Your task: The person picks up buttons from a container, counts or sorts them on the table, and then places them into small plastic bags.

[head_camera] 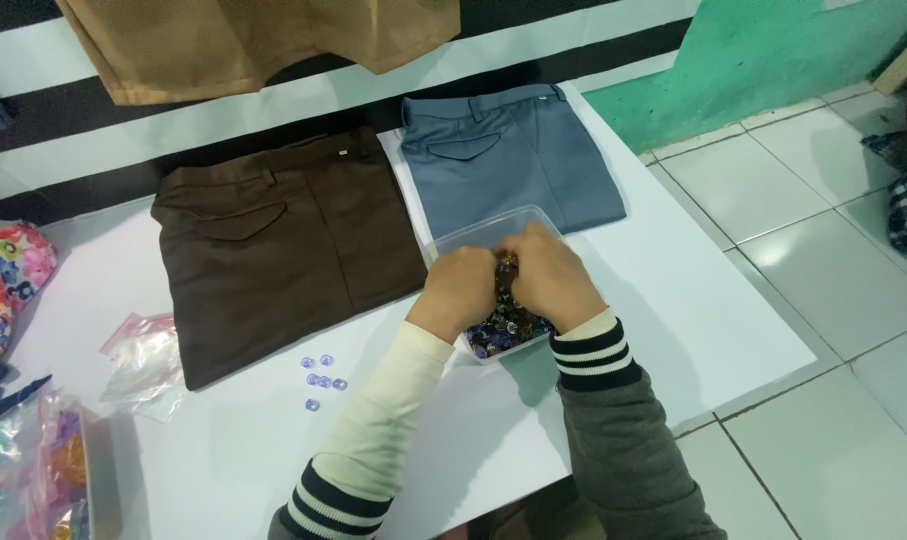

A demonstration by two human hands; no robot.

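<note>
Fingers of both hands curl down into the clear plastic tub (474, 236), tips buried among the dark, glinting beads (504, 325), so whether they pinch any cannot be told. Left hand (461, 290) and right hand (551, 277) sit side by side, equally near (knuckles almost touching). Tub stands on the white table (674, 310), its long axis running away from the person, far end overlapping the grey-blue trousers (509, 150), beside the brown trousers (274, 250).

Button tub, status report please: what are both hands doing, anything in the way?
Left hand and right hand both in the clear tub, grip unclear. Tub holds mixed buttons. Brown trousers touch the tub.
</note>
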